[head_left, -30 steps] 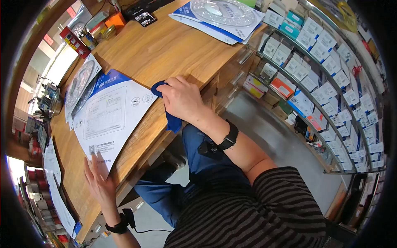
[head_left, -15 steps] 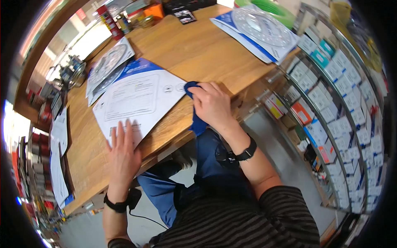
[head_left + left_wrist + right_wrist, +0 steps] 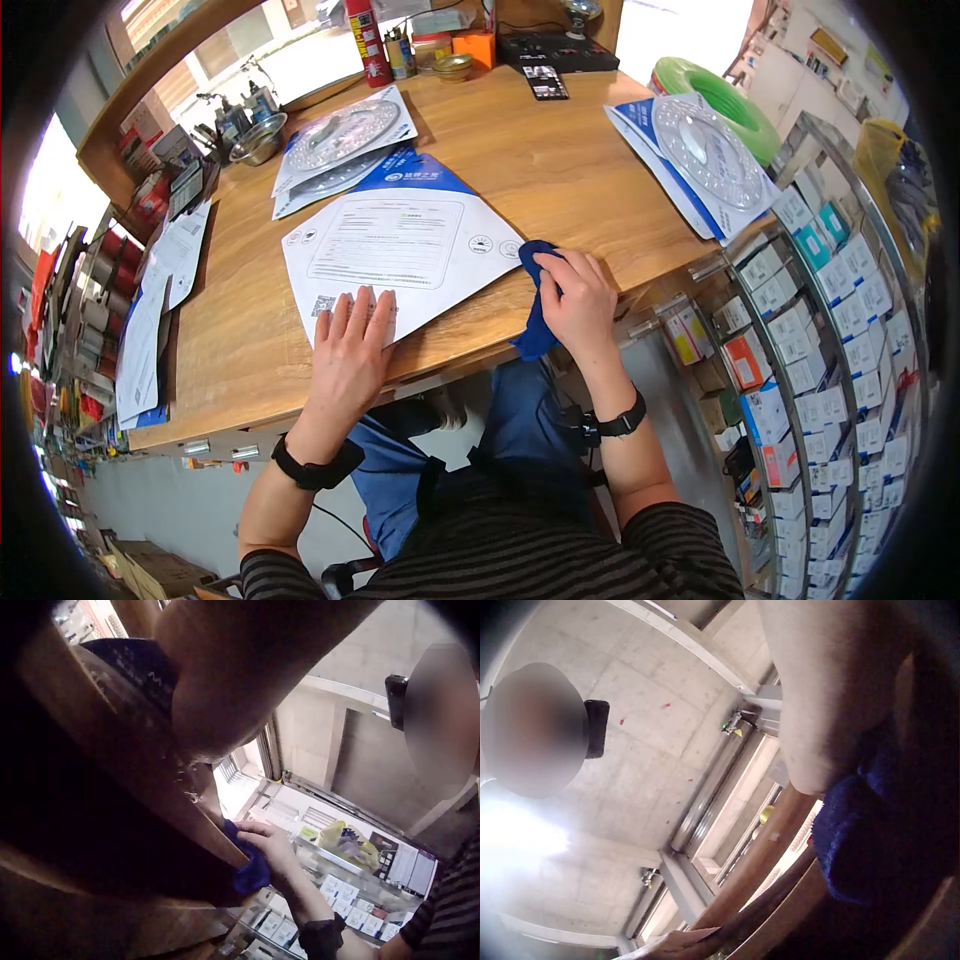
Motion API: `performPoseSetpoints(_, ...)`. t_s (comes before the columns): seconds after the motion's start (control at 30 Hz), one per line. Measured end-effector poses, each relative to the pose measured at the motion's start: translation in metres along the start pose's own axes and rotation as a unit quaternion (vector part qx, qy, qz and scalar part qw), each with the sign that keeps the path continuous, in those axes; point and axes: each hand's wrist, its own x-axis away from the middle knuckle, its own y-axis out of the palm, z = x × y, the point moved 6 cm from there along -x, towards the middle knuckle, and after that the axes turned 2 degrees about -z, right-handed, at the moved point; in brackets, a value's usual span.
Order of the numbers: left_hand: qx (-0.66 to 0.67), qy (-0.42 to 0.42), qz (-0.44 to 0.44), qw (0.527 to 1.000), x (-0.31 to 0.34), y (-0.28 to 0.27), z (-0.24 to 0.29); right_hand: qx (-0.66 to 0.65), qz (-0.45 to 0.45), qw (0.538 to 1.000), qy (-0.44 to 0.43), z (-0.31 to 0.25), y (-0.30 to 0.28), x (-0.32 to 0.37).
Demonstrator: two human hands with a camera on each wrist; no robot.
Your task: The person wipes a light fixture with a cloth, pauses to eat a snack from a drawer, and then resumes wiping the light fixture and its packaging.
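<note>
A white-and-blue printed packet (image 3: 385, 245) lies on the wooden desk, one corner towards the right hand. My left hand (image 3: 350, 350) rests on its near edge with fingers straight and slightly spread, just right of a printed QR code. At the packet's right corner, my right hand (image 3: 578, 300) holds a dark blue cloth (image 3: 538, 325) against the desk, part of it hanging over the front edge. The cloth (image 3: 844, 832) bunches below that hand in the right wrist view. From the left wrist view, the same cloth (image 3: 251, 870) shows at the desk edge under the fingers.
Clear packs with round LED panels lie behind the packet (image 3: 345, 135) and at the desk's right (image 3: 705, 155), near a green coil (image 3: 720, 110). A phone (image 3: 545, 82) and a red can (image 3: 368, 45) are farther back. Shelves of small boxes (image 3: 840, 340) stand at right.
The head view has swung, so the desk appears turned. My left hand has shifted along the packet's near edge, uncovering the QR code. My right hand keeps the cloth at the packet's right corner.
</note>
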Motion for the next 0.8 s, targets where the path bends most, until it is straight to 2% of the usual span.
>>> performPoseSetpoints(0.1, 0.008, 0.003, 0.007, 1.0, 0.003, -0.005, -0.002, 0.004, 0.022, 1.0, -0.013, 0.0, -0.001, 0.002)
performPoseSetpoints(0.17, 0.018, -0.016, -0.018, 1.0, 0.005, -0.013, -0.007, -0.004, 0.02, 1.0, -0.007, 0.003, 0.0, 0.004)
performPoseSetpoints(0.2, 0.018, -0.019, -0.016, 1.0, 0.005, -0.02, -0.011, -0.049, 0.041, 0.998, 0.007, 0.009, -0.002, 0.005)
performPoseSetpoints(0.27, 0.082, -0.035, 0.045, 0.995, 0.006, -0.045, -0.027, -0.129, 0.063, 0.989, 0.04, 0.019, -0.003, 0.009)
performPoseSetpoints(0.33, 0.25, -0.076, 0.112, 0.959, 0.01, -0.072, -0.051, -0.166, 0.06, 0.983, 0.059, 0.024, -0.003, 0.01)
performPoseSetpoints(0.37, 0.336, -0.124, 0.155, 0.921, 0.013, -0.08, -0.065, -0.201, 0.06, 0.974, 0.081, 0.028, -0.003, 0.01)
performPoseSetpoints(0.4, 0.318, -0.163, 0.151, 0.922, 0.015, -0.101, -0.072, -0.2, 0.056, 0.975, 0.08, 0.029, -0.002, 0.011)
performPoseSetpoints(0.43, 0.312, -0.125, 0.189, 0.922, 0.014, -0.124, -0.072, -0.202, 0.054, 0.975, 0.078, 0.029, -0.002, 0.011)
performPoseSetpoints(0.5, 0.359, -0.21, 0.218, 0.883, 0.032, -0.128, -0.104, -0.212, 0.052, 0.972, 0.083, 0.03, 0.0, 0.012)
performPoseSetpoints(0.53, 0.358, -0.211, 0.22, 0.882, 0.034, -0.127, -0.108, -0.213, 0.051, 0.972, 0.081, 0.03, -0.001, 0.012)
performPoseSetpoints(0.57, 0.473, -0.28, 0.237, 0.801, 0.041, -0.117, -0.119, -0.216, 0.049, 0.971, 0.085, 0.03, -0.001, 0.012)
performPoseSetpoints(0.6, 0.576, -0.341, 0.248, 0.701, 0.046, -0.106, -0.125, -0.219, 0.047, 0.97, 0.089, 0.03, -0.001, 0.012)
performPoseSetpoints(0.63, 0.575, -0.341, 0.25, 0.7, 0.043, -0.106, -0.121, -0.22, 0.047, 0.97, 0.087, 0.029, -0.001, 0.012)
performPoseSetpoints(0.7, 0.681, -0.403, 0.218, 0.571, 0.037, -0.087, -0.106, -0.24, 0.042, 0.965, 0.101, 0.031, -0.001, 0.013)
performPoseSetpoints(0.73, 0.724, -0.39, 0.149, 0.548, 0.034, -0.074, -0.103, -0.24, 0.042, 0.965, 0.099, 0.03, -0.002, 0.013)
performPoseSetpoints(0.77, 0.785, -0.375, 0.132, 0.475, 0.031, -0.051, -0.102, -0.242, 0.038, 0.964, 0.1, 0.029, -0.002, 0.013)
performPoseSetpoints(0.8, 0.817, -0.362, 0.107, 0.437, 0.032, -0.03, -0.104, -0.244, 0.033, 0.964, 0.102, 0.029, -0.002, 0.013)
